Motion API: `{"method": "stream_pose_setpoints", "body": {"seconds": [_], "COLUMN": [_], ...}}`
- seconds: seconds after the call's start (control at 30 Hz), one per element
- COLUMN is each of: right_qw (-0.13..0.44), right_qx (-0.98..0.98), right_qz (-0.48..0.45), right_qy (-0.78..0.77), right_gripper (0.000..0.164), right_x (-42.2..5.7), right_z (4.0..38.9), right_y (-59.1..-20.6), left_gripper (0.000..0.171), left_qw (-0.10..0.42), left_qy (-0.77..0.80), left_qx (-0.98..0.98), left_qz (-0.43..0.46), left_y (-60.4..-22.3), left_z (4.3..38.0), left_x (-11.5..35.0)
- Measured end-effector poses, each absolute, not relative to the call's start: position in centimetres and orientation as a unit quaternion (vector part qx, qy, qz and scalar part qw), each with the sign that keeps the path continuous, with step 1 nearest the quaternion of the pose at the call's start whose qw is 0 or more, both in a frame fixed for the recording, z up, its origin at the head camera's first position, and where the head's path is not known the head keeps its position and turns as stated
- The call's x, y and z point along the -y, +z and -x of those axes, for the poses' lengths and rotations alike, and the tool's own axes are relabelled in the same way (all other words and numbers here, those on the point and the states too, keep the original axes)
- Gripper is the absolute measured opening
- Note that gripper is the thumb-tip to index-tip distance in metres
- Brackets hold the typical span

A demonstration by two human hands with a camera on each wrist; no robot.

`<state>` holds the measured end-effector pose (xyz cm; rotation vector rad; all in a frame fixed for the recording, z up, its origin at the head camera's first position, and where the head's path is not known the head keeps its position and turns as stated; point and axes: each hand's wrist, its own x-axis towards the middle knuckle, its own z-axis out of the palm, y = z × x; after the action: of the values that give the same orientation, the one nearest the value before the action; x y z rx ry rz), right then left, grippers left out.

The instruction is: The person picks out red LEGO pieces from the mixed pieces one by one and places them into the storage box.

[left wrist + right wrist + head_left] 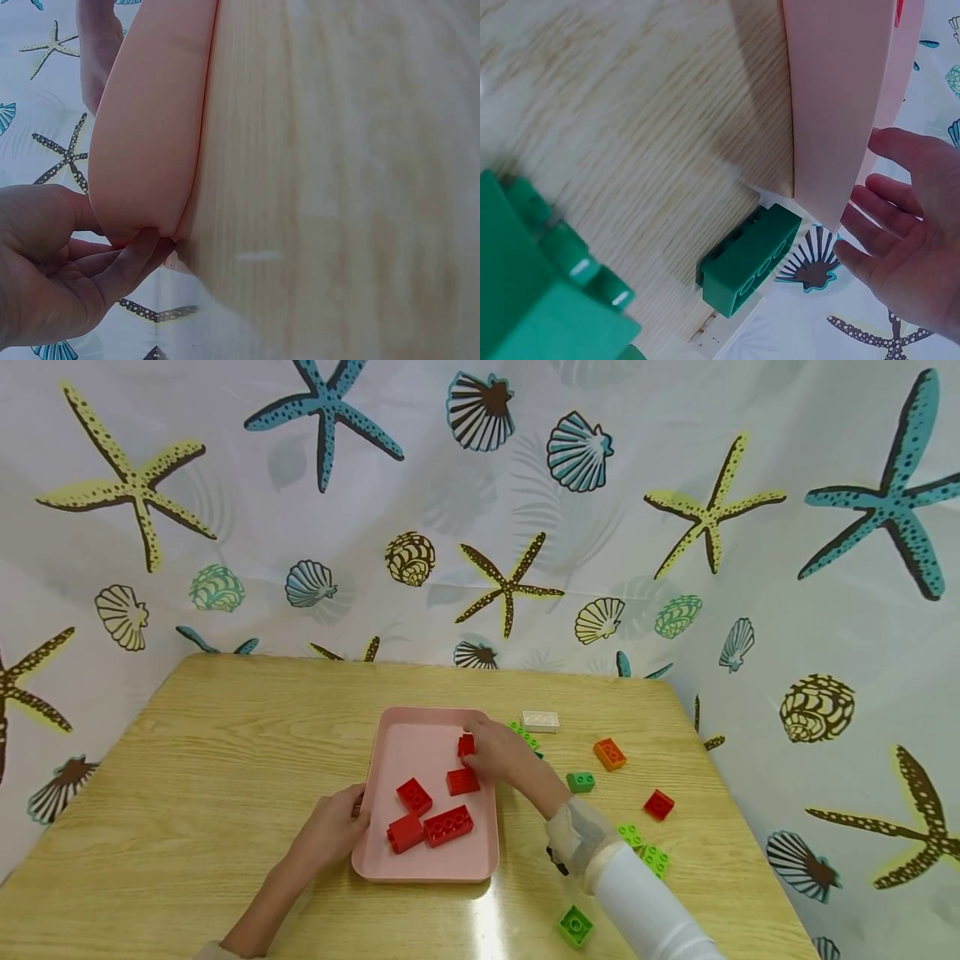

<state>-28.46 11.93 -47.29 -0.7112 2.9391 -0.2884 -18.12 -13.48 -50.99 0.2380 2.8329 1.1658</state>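
Observation:
My left hand (330,828) grips the left wall of a pink tray (431,717), thumb over the rim in the left wrist view and fingers low on the outer side. Reaching over the tray's right rim, my right hand (501,750) holds a small red toy brick (466,746) between thumb and fingers. The rim hides that brick in the right wrist view. Other red bricks lie in the tray: one (462,782) just below my right hand, one (414,797) near the middle, a longer one (448,826) and a stacked-looking one (406,833) towards the front.
Right of the tray lie a white brick (541,721), an orange brick (610,754), a green brick (581,782), a red brick (659,805) and several light green bricks (655,861). One green brick (575,927) sits near the front. Patterned cloth (420,510) hangs behind the table.

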Motion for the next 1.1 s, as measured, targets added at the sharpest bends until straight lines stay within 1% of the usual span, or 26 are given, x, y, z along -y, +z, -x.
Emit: {"method": "stream_pose_setpoints", "body": {"seconds": [0.07, 0.43, 0.57, 0.7, 0.83, 0.97, 1.1], "right_qw": [0.054, 0.057, 0.045, 0.042, 0.053, 0.07, 0.09], "right_qx": [-0.967, -0.962, -0.961, -0.959, -0.96, -0.959, -0.958], "right_qz": [0.228, 0.226, 0.239, 0.248, 0.25, 0.255, 0.253], "right_qy": [-0.101, -0.139, -0.134, -0.129, -0.117, -0.103, -0.096], "right_gripper": [0.04, 0.04, 0.043, 0.042, 0.032, 0.013, 0.011], "right_x": [-12.1, -13.4, -14.5, -15.7, -16.7, -17.7, -18.7], "right_z": [28.4, 27.5, 26.9, 26.6, 26.4, 26.2, 25.6], "right_y": [-47.3, -46.8, -46.3, -45.6, -45.0, -44.6, -44.2], "left_gripper": [0.034, 0.035, 0.035, 0.036, 0.037, 0.037, 0.037], "left_qw": [0.034, 0.037, 0.036, 0.036, 0.037, 0.04, 0.042], "left_qy": [0.379, 0.384, 0.387, 0.388, 0.388, 0.39, 0.393], "left_qx": [-0.921, -0.919, -0.918, -0.918, -0.918, -0.917, -0.916], "left_qz": [-0.077, -0.08, -0.081, -0.079, -0.077, -0.072, -0.071], "left_y": [-51.0, -51.2, -51.3, -51.3, -51.2, -51.3, -51.2], "left_z": [18.1, 18.1, 18.2, 18.2, 18.2, 18.2, 18.2], "left_x": [13.5, 13.6, 13.6, 13.6, 13.6, 13.5, 13.5]}}
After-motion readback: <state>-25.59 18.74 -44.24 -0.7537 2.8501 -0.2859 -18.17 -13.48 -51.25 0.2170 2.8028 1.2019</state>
